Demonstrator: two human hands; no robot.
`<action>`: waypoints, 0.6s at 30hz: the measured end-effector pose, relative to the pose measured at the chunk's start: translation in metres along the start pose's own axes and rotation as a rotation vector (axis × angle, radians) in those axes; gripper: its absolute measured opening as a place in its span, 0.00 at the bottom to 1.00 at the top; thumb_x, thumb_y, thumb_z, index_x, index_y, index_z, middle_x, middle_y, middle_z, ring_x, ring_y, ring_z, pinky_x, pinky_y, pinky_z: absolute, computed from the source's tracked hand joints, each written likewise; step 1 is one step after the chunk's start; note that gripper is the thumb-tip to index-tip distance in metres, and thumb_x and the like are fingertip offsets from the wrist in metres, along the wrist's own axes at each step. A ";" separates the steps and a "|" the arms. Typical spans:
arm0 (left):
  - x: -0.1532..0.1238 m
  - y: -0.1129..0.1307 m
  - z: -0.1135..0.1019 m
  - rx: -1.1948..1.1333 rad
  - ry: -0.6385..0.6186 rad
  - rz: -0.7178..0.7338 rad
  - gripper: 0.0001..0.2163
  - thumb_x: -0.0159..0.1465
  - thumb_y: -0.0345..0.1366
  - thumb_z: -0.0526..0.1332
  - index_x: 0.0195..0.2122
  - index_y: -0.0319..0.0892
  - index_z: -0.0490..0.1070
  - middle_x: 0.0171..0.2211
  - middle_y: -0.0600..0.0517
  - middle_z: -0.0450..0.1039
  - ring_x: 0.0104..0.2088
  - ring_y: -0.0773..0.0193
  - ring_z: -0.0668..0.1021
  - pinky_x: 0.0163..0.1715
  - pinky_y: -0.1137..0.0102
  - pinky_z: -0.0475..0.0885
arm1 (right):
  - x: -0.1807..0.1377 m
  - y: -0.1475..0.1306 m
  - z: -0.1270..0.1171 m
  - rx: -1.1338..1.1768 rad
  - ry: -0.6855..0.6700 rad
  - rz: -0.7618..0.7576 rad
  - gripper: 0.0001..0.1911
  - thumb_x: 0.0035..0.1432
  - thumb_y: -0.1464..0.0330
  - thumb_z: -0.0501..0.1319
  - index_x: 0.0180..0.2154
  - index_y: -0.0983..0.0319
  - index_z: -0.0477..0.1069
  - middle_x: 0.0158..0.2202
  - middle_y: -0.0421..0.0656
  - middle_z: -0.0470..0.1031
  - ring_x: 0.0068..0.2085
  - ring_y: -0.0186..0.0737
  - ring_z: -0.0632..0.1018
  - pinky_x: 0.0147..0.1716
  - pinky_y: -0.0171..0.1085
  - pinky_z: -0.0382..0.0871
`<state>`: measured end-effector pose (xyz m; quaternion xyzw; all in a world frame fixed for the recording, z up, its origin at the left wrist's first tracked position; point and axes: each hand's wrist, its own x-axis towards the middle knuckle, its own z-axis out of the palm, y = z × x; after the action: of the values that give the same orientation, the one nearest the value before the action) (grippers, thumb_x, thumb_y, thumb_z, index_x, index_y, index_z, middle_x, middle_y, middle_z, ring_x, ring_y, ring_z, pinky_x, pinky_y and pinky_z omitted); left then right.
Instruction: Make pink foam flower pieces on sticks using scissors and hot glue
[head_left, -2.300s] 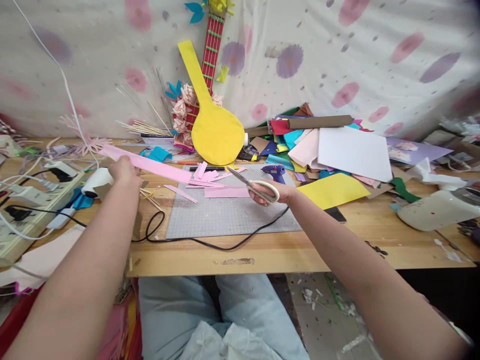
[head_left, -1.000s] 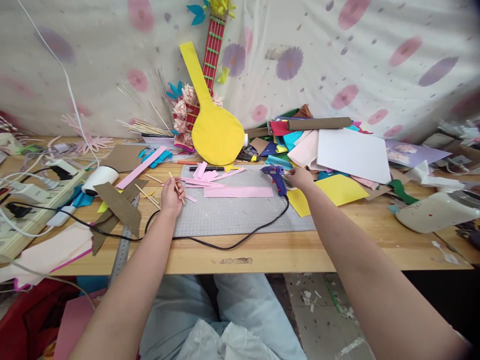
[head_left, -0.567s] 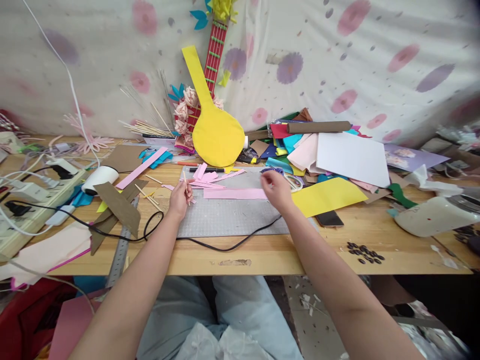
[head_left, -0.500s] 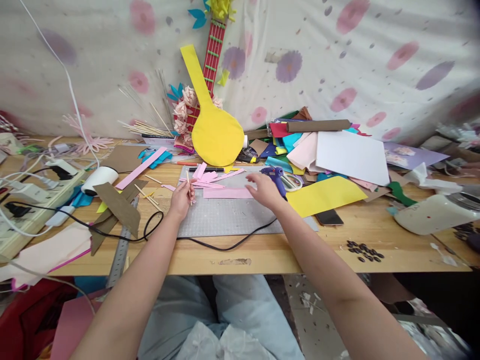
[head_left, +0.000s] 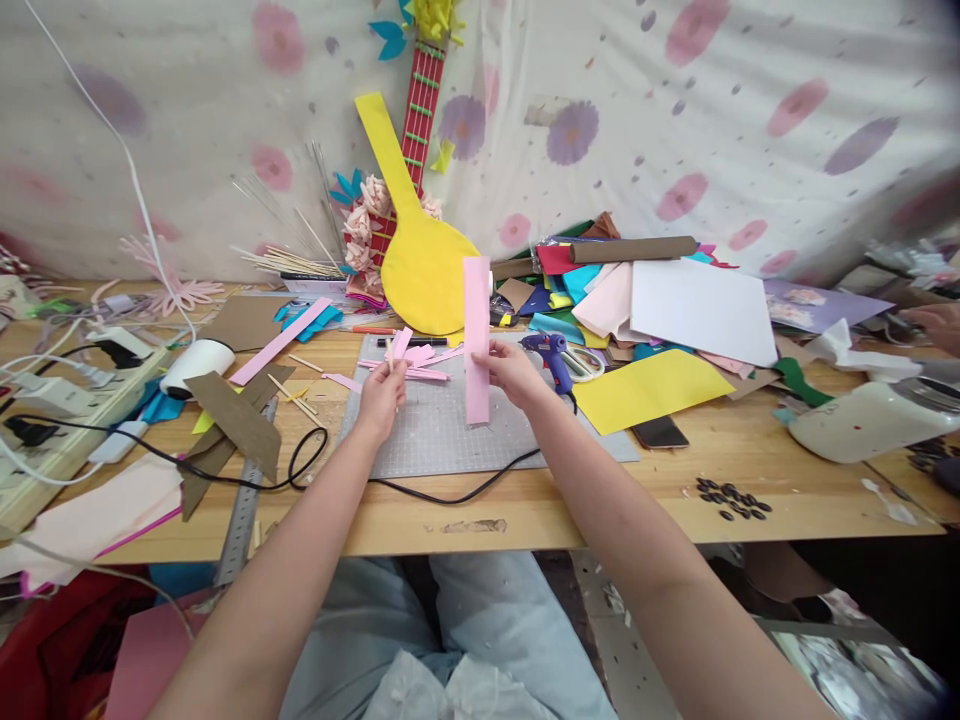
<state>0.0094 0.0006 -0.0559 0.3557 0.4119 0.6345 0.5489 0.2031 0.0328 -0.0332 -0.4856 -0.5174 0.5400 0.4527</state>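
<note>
Above the grey cutting mat [head_left: 442, 445], the right hand [head_left: 496, 366] is pinching a pink strip [head_left: 477, 310] by its right edge; the strip is pointing upward, and its top is covering a small part of the yellow long-necked piece [head_left: 427, 270] that is leaning behind. On the other side, the left hand [head_left: 388, 386] is closing its fingers around a thin wooden stick [head_left: 390, 352], whose tip is showing above them. Some pink scraps [head_left: 411, 354] are lying between the hands, farther back. Near the right hand, a blue glue gun [head_left: 553, 354] is resting beside the scissors [head_left: 588, 364]. Toward the front edge of the tabletop [head_left: 390, 532], dark oval pieces [head_left: 733, 498] are lying in a group.
</note>
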 end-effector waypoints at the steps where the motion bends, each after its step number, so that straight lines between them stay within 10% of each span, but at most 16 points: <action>1: -0.001 -0.003 0.006 -0.009 -0.029 -0.006 0.09 0.51 0.37 0.62 0.31 0.37 0.71 0.17 0.59 0.53 0.15 0.78 0.56 0.12 0.80 0.48 | 0.002 0.000 0.007 0.103 0.014 0.030 0.09 0.46 0.69 0.60 0.31 0.62 0.62 0.27 0.38 0.70 0.28 0.32 0.73 0.29 0.34 0.67; 12: -0.007 -0.033 0.009 0.344 -0.019 0.051 0.12 0.47 0.41 0.64 0.29 0.39 0.70 0.22 0.56 0.65 0.22 0.72 0.65 0.23 0.76 0.60 | 0.015 0.013 0.063 0.236 0.082 -0.010 0.07 0.47 0.70 0.59 0.29 0.61 0.61 0.23 0.36 0.69 0.25 0.30 0.72 0.28 0.34 0.68; 18: 0.004 -0.032 -0.007 0.406 0.117 0.085 0.10 0.47 0.39 0.62 0.28 0.39 0.67 0.21 0.56 0.64 0.21 0.71 0.66 0.23 0.74 0.60 | 0.007 0.003 0.031 0.089 0.186 -0.221 0.11 0.47 0.64 0.60 0.31 0.61 0.61 0.28 0.38 0.72 0.28 0.30 0.73 0.26 0.30 0.68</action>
<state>0.0150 0.0058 -0.0881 0.4385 0.5472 0.5806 0.4137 0.1713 0.0363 -0.0371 -0.4528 -0.4990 0.4621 0.5766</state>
